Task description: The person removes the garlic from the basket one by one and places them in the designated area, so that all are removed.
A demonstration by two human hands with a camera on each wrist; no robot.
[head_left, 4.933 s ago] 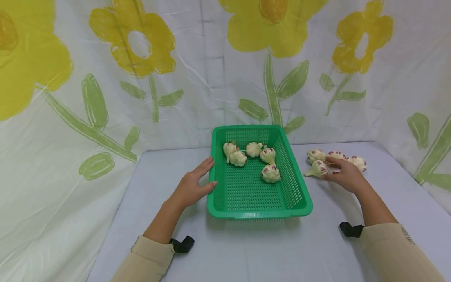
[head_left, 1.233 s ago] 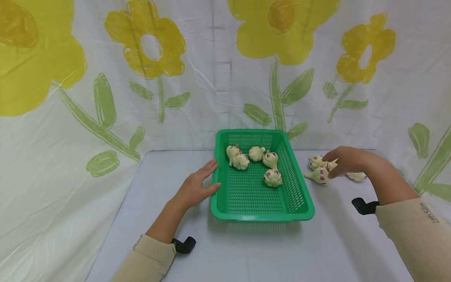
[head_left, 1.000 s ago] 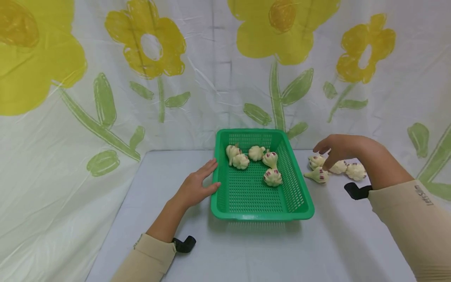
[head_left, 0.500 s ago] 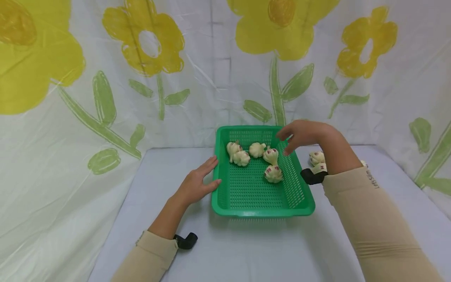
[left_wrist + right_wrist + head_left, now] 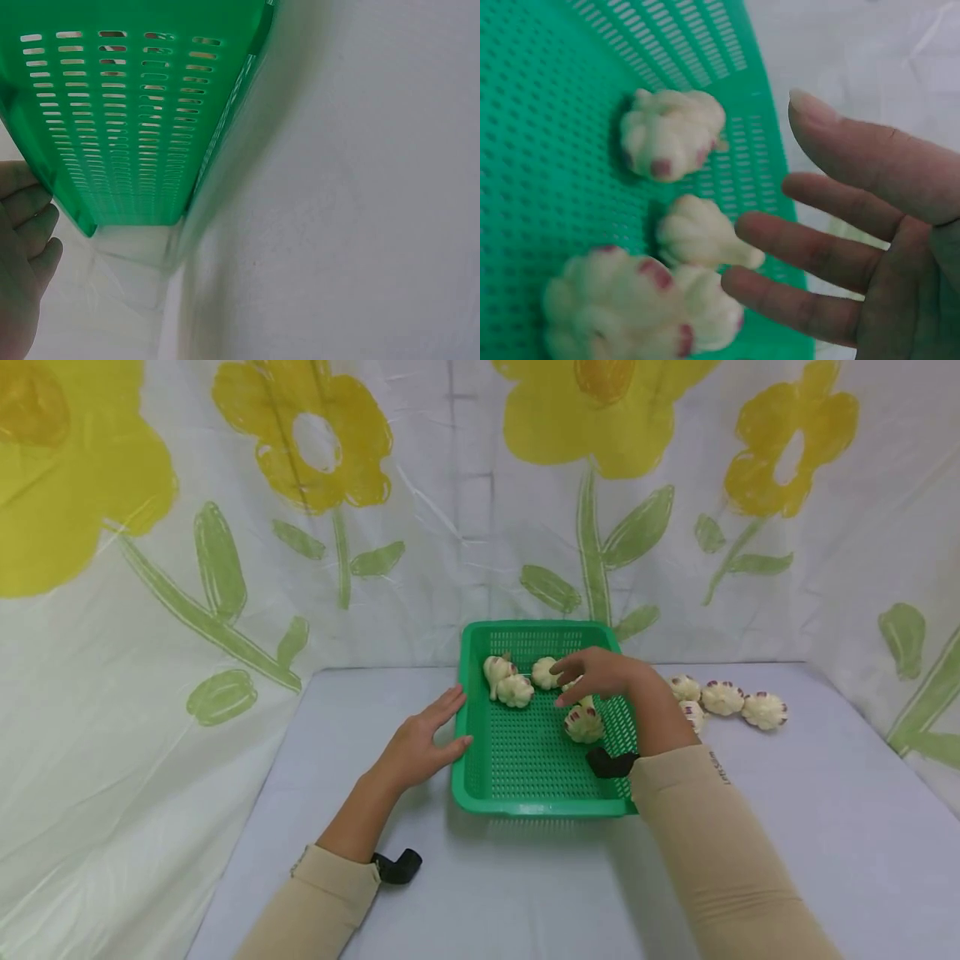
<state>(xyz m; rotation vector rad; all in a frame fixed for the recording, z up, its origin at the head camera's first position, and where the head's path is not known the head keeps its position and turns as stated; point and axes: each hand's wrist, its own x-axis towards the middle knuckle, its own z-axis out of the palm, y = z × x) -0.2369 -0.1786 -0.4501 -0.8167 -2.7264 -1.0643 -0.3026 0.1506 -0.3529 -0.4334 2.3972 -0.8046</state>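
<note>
A green plastic basket (image 5: pixel 525 808) with slotted walls stands in the middle of the table. Several garlic bulbs (image 5: pixel 516 691), white with purple-red patches, lie in its back half. My left hand (image 5: pixel 420 747) rests with extended fingers and thumb against the left rim; in the left wrist view its fingers (image 5: pixel 34 225) touch the basket edge. My right hand (image 5: pixel 600 677) hovers over the right side of the basket. The right wrist view shows the right hand's fingers (image 5: pixel 802 240) spread and bare, near a garlic bulb (image 5: pixel 697 232) but holding nothing. It partly hides one bulb from the head view.
More garlic bulbs (image 5: pixel 765 711) lie on the white table (image 5: pixel 787 827) to the right of the basket, one partly behind the right forearm. A white curtain (image 5: pixel 420 610) with painted yellow flowers hangs behind the table.
My right hand, earlier among the garlic bulbs on the right, has moved left over the basket without carrying anything. My left hand has stayed at the rim.
</note>
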